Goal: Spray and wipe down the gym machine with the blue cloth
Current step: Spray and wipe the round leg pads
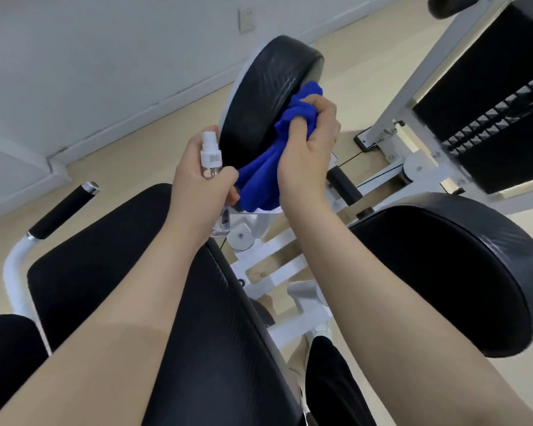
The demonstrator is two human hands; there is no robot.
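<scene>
The right hand (308, 149) is curling its fingers (313, 101) tightly round a bunched blue cloth (265, 167), pressing the upper part of the wad against the face of the round black pad (265, 96) of the gym machine (391, 124), while the loose end is hanging down below the pad's lower edge. The left hand (197, 186) is wrapping its fingers round a small clear spray bottle (211, 161), with the white nozzle standing up above the fist and sitting just beside the pad's left edge; the bottle's clear base is showing beneath the hand. The two hands are working close together, the cloth's hanging tail lying between them.

Further out, the black seat cushion (136, 272) is filling the lower middle of the view, a second round pad (462, 272) is sitting at the right, and a black foam handle (63, 210) on a white tube is rising at the left. The weight stack (490, 118) is standing at the upper right, over a pale wood floor (120, 158).

The step in hand is looking like the wiping of the upper pad, the spraying seemingly done or paused. The next move is probably calling for firm, sweeping pressure across the rest of the pad's face and round its rim, with the bottle kept clear of the cloth, before the other padded surfaces are taken in turn
</scene>
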